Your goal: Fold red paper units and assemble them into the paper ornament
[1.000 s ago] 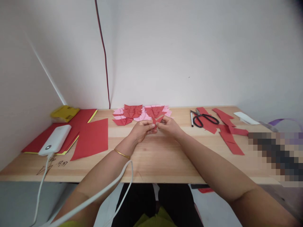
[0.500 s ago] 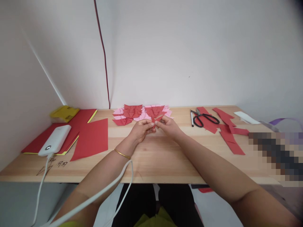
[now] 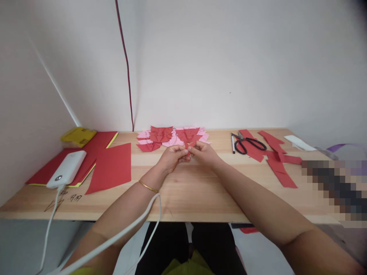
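You held a small folded piece of red paper (image 3: 186, 145) in front of you, up between both hands over the wooden tabletop (image 3: 183, 198), just on the near side of a cluster of pleated red paper pieces (image 3: 161, 134) and pleated pink paper pieces (image 3: 168, 144). Your left hand (image 3: 172, 157) pinched it between thumb and forefinger, the other fingers curled beneath; your right hand (image 3: 206, 153) pinched it from the other side, its thumb almost meeting the left one. The step in hand looked like folding or creasing — the fold itself was too small to make out. The next move, as I judged it, called for a steady left pinch while your right fingertips lined up the edges and pressed the crease flat, without crushing the points. Neither hand was near the black-handled scissors (image 3: 249, 143) or the pen (image 3: 233, 144) on the right — and the loose red sheet (image 3: 111, 168) lay flat, well apart, on your left.
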Demonstrator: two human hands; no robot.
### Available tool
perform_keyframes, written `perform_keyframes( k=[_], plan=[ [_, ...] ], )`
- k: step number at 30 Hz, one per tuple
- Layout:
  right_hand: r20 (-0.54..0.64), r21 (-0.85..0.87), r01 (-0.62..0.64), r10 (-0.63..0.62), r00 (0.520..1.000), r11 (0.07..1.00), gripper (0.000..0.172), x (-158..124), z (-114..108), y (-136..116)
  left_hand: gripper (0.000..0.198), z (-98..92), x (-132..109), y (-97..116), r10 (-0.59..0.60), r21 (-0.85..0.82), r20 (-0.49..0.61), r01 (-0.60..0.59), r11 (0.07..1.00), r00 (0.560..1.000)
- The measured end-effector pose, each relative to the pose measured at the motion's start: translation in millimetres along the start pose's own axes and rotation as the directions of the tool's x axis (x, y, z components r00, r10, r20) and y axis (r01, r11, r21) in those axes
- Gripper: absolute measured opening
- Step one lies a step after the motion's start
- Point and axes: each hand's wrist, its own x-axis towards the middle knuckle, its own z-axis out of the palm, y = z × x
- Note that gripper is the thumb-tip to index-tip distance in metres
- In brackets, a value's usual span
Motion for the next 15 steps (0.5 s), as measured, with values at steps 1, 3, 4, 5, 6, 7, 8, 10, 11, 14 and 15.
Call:
perform_keyframes(
  k=[1, 3, 4, 5, 6, 7, 8, 10, 11, 14, 15],
  plan=[
    [-0.016, -0.044, 0.015, -0.016, 1.000, 0.999, 0.026, 0.0, -0.2, -0.2, 0.030, -0.1, -0.2, 0.2, -0.006, 0.003, 0.006, 0.006, 1.000, 1.000],
    [-0.043, -0.136, 0.059, -0.066, 0.997, 0.989, 0.024, -0.3, -0.3, -0.9, 0.031, 0.4, -1.0, 1.5, 0.002, 0.004, 0.015, -0.002, 1.000, 1.000],
    [-0.050, -0.179, 0.082, -0.093, 0.994, 0.980, 0.022, -0.7, -0.2, -1.4, 0.030, 0.7, -1.6, 2.4, 0.018, 0.006, 0.015, -0.018, 1.000, 1.000],
    [-0.051, -0.216, 0.105, -0.119, 0.992, 0.971, 0.021, -1.3, 0.0, -2.0, 0.029, 1.1, -2.0, 3.4, 0.039, 0.009, 0.010, -0.039, 0.999, 0.999],
    [-0.049, -0.248, 0.126, -0.142, 0.989, 0.961, 0.021, -1.8, 0.3, -2.7, 0.028, 1.3, -2.3, 4.1, 0.063, 0.016, 0.000, -0.063, 0.998, 0.998],
    [-0.047, -0.273, 0.142, -0.160, 0.986, 0.952, 0.021, -2.4, 0.7, -3.3, 0.027, 1.3, -2.2, 4.6, 0.085, 0.025, -0.011, -0.085, 0.996, 0.996],
    [-0.047, -0.293, 0.151, -0.172, 0.984, 0.944, 0.023, -3.0, 1.2, -3.8, 0.027, 1.1, -1.8, 4.7, 0.105, 0.035, -0.021, -0.104, 0.994, 0.994],
    [-0.049, -0.324, 0.157, -0.182, 0.982, 0.933, 0.026, -3.7, 2.0, -4.4, 0.026, 0.2, -0.3, 4.1, 0.131, 0.056, -0.035, -0.129, 0.990, 0.991],
    [-0.049, -0.336, 0.158, -0.185, 0.981, 0.929, 0.027, -3.9, 2.2, -4.4, 0.025, -0.3, 0.5, 3.6, 0.138, 0.059, -0.037, -0.136, 0.989, 0.990],
    [-0.046, -0.361, 0.171, -0.200, 0.979, 0.917, 0.027, -4.0, 2.5, -3.4, 0.025, -0.5, 1.7, 2.5, 0.146, 0.038, -0.042, -0.145, 0.989, 0.988],
    [-0.044, -0.368, 0.178, -0.208, 0.977, 0.913, 0.027, -4.0, 2.4, -3.0, 0.025, 0.0, 1.5, 2.5, 0.146, 0.029, -0.045, -0.145, 0.989, 0.988]
  ],
)
